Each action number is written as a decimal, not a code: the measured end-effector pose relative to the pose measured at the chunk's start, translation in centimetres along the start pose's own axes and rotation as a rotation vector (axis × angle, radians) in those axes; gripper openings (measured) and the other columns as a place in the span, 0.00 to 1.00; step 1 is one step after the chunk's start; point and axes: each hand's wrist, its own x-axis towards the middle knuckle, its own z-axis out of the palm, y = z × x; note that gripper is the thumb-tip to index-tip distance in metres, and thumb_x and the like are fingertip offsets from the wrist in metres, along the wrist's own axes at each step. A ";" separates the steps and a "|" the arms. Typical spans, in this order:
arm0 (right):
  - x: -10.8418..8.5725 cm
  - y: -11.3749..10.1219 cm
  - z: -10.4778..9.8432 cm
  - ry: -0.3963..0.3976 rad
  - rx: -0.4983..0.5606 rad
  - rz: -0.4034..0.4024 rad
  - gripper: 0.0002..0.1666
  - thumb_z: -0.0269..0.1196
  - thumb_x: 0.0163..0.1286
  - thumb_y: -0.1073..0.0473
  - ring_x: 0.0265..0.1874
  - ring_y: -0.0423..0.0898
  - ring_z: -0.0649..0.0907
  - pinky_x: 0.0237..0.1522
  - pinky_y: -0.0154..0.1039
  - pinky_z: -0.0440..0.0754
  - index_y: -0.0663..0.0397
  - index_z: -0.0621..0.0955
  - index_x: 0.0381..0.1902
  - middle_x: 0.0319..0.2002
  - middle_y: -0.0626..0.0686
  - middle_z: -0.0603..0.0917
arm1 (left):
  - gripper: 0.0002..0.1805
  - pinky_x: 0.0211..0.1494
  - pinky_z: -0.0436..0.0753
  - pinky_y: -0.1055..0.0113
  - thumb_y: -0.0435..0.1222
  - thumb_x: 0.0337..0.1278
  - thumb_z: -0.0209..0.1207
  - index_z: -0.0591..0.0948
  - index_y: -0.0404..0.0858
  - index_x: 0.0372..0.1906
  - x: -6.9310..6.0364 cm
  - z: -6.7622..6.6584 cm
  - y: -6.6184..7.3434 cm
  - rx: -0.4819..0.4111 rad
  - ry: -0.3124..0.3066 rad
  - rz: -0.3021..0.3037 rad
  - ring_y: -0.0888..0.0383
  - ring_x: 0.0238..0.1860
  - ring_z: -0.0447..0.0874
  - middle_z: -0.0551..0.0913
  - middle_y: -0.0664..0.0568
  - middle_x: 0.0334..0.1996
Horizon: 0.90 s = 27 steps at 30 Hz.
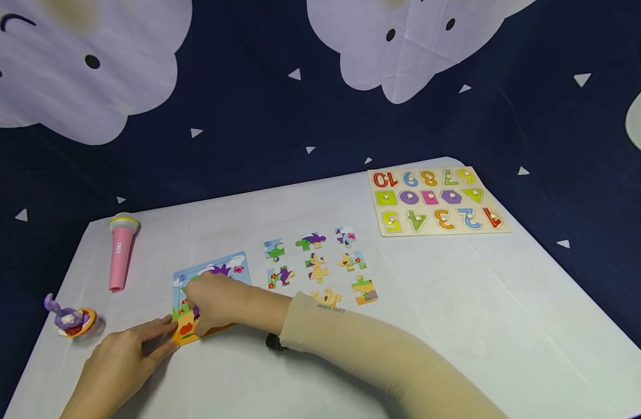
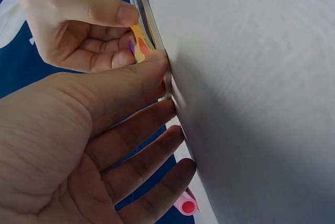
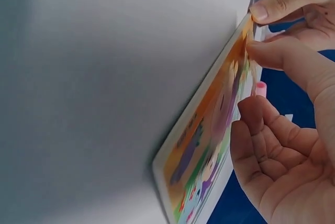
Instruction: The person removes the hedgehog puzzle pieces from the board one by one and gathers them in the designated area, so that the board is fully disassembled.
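A puzzle board (image 1: pixel 207 262) with a cartoon picture lies on the white table, left of the middle. My left hand (image 1: pixel 118 358) touches its near left corner, thumb at the bottom edge and fairly straight fingers along the left side. Over the board, my right hand (image 1: pixel 216 299) pinches a yellow-orange puzzle piece (image 2: pixel 142 46) with a red patch between thumb and fingertips. That piece stands tilted up at the board's left end, close to the left thumb. The right hand and wrist hide much of the board in the head view.
Loose puzzle pieces (image 1: pixel 317 269) lie spread right of the board, some partly behind the right sleeve. A wooden number board (image 1: pixel 440 207) is at the far right. A pink toy microphone (image 1: pixel 121 256) and a small purple toy (image 1: pixel 71 319) sit to the left. A black object (image 1: pixel 274 342) shows beneath the forearm.
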 end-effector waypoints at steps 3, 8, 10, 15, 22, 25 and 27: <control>-0.3 0.7 -0.1 0.011 0.032 -0.023 0.25 0.81 0.61 0.49 0.25 0.33 0.69 0.23 0.23 0.65 0.44 0.75 0.19 0.19 0.39 0.71 | 0.24 0.61 0.80 0.25 0.41 0.58 0.78 0.90 0.36 0.58 0.0 0.1 0.0 -0.006 -0.006 -0.001 0.25 0.61 0.83 0.88 0.35 0.60; -1.2 2.1 -0.3 0.011 0.105 -0.027 0.18 0.82 0.60 0.51 0.26 0.32 0.74 0.27 0.21 0.70 0.45 0.80 0.25 0.25 0.37 0.78 | 0.24 0.61 0.79 0.26 0.41 0.59 0.77 0.90 0.36 0.59 0.0 0.0 0.0 -0.013 -0.016 -0.009 0.25 0.62 0.83 0.88 0.35 0.61; -1.6 2.5 -0.7 0.011 0.118 -0.024 0.16 0.82 0.60 0.50 0.28 0.32 0.77 0.29 0.21 0.74 0.46 0.84 0.31 0.28 0.37 0.81 | 0.24 0.61 0.79 0.26 0.41 0.59 0.77 0.90 0.36 0.59 0.0 0.0 -0.1 -0.015 -0.027 -0.014 0.25 0.63 0.82 0.88 0.36 0.61; -2.7 3.6 -1.7 0.013 0.130 -0.023 0.19 0.82 0.61 0.48 0.31 0.34 0.79 0.32 0.21 0.76 0.48 0.86 0.41 0.31 0.39 0.83 | 0.25 0.61 0.80 0.27 0.43 0.59 0.77 0.89 0.38 0.60 0.1 0.0 0.0 -0.016 -0.052 -0.025 0.25 0.63 0.82 0.89 0.37 0.60; -4.6 5.8 -2.5 0.025 0.212 -0.027 0.18 0.81 0.62 0.52 0.27 0.35 0.76 0.30 0.22 0.75 0.50 0.84 0.42 0.27 0.42 0.81 | 0.25 0.61 0.80 0.27 0.42 0.58 0.78 0.89 0.38 0.60 0.1 -0.1 0.0 -0.012 -0.057 -0.035 0.26 0.63 0.82 0.89 0.37 0.60; -5.5 6.8 -2.8 0.043 0.229 -0.042 0.19 0.82 0.61 0.53 0.26 0.35 0.77 0.31 0.22 0.76 0.53 0.85 0.42 0.27 0.43 0.82 | 0.25 0.62 0.80 0.27 0.41 0.58 0.78 0.90 0.38 0.59 0.1 -0.1 0.0 -0.010 -0.042 -0.030 0.26 0.63 0.82 0.89 0.37 0.60; -6.3 7.4 -2.9 0.053 0.229 -0.040 0.20 0.82 0.61 0.52 0.27 0.35 0.78 0.32 0.22 0.77 0.53 0.85 0.43 0.27 0.43 0.83 | 0.25 0.62 0.79 0.27 0.42 0.58 0.78 0.90 0.38 0.59 0.2 -0.1 0.1 -0.010 -0.037 -0.027 0.26 0.64 0.82 0.89 0.37 0.60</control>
